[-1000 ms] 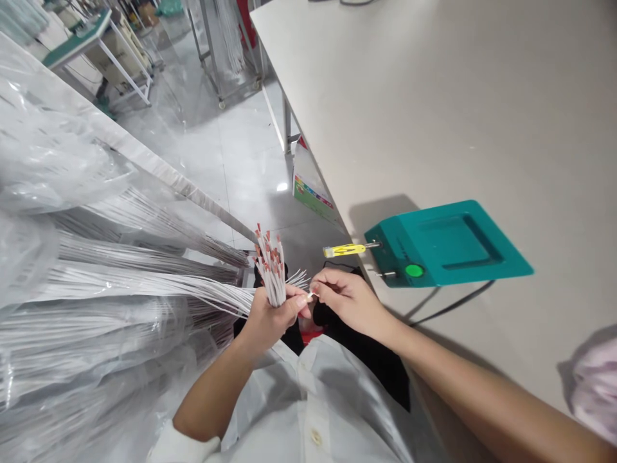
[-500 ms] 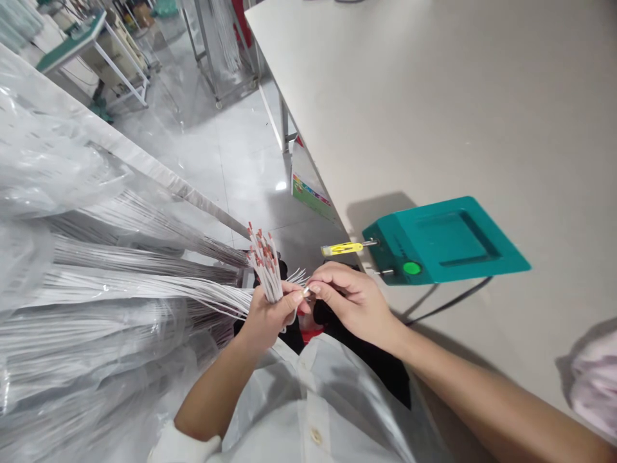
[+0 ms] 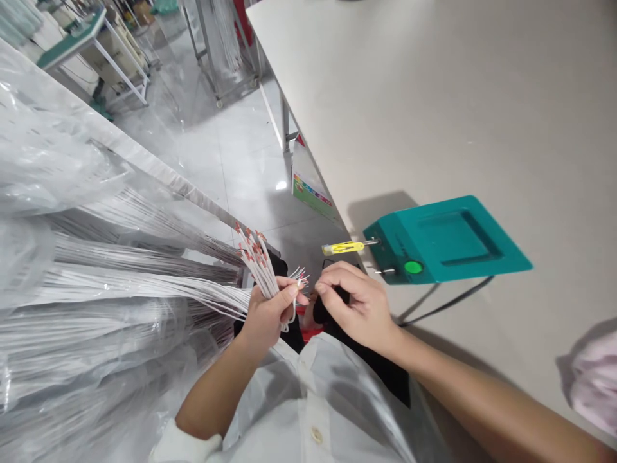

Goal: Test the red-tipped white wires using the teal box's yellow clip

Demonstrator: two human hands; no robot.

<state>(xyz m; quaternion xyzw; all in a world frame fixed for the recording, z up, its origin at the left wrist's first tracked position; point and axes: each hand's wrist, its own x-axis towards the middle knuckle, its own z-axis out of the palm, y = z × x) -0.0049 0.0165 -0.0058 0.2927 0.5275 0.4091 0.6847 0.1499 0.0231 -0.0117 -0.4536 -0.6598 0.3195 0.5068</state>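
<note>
My left hand is closed around a bundle of white wires whose upper ends are reddish-brown. Its thumb and finger also pinch a white wire end, beside more loose wire ends that fan out. Just to the right, my right hand is apart from the bundle, fingers curled and thumb near the index fingertip. Whether anything tiny lies in that pinch cannot be made out. A teal device with a green button and metal prongs sits on the table beyond this hand; a yellow clip-like piece is on one prong.
Plastic-wrapped bundles of long wires fill the left side along a rail. The pale table spans the right, with a dark cable from the device and pink cloth at its edge. A wheeled rack stands behind.
My right hand has drawn slightly away to the right from my left fingertips. The wire bundle in my left hand has tilted a little to the left.
</note>
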